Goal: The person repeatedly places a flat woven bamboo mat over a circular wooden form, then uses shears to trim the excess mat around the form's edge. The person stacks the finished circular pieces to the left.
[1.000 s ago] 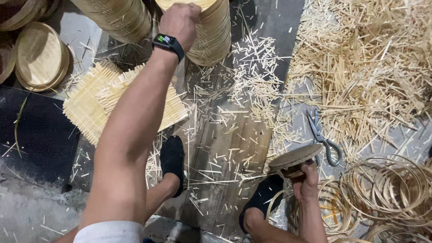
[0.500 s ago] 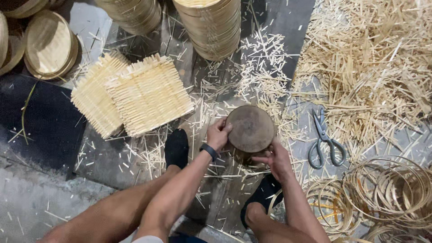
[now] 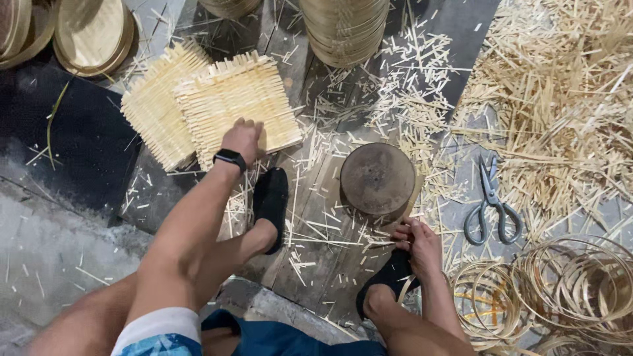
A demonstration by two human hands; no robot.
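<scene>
My left hand (image 3: 242, 138), with a dark watch on the wrist, rests palm down on the near edge of the top woven bamboo mat (image 3: 231, 99), which lies on a second mat (image 3: 148, 109). My right hand (image 3: 417, 240) is low by my right shoe, fingers curled around a thin bamboo strip at the front edge of a round dark wooden block (image 3: 378, 178). The block lies flat on the floor between my feet.
Grey-handled scissors (image 3: 491, 204) lie right of the block. Bamboo hoops (image 3: 567, 283) pile at the lower right, loose splints (image 3: 560, 99) at the upper right. A stack of bamboo steamer rims (image 3: 343, 26) stands at the top, round lids (image 3: 89, 33) at the top left.
My left hand left the stack at the top, came down to the round block, then moved left onto the woven mat. The block now lies on the floor; my right hand dropped to its front edge.
</scene>
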